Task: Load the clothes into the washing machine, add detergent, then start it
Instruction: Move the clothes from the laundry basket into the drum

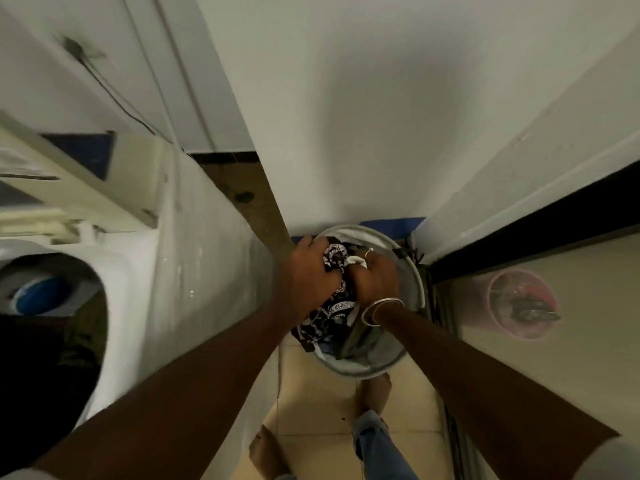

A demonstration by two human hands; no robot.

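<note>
A round grey laundry basket [414, 282] stands on the floor in the corner, filled with clothes. On top lies a black-and-white patterned garment [334, 315]. My left hand [306, 271] grips this garment at its upper part. My right hand [375, 278] is curled round the same bundle and a bit of white cloth, a bangle on its wrist. The white top-loading washing machine [166, 271] stands at the left with its lid up and its dark drum opening [52, 341] showing.
A white wall rises behind the basket. To the right a dark-framed glass door [519, 216] shows a pink bucket [523, 303] behind it. My feet stand on beige floor tiles [311, 410] below the basket. A narrow gap runs between machine and wall.
</note>
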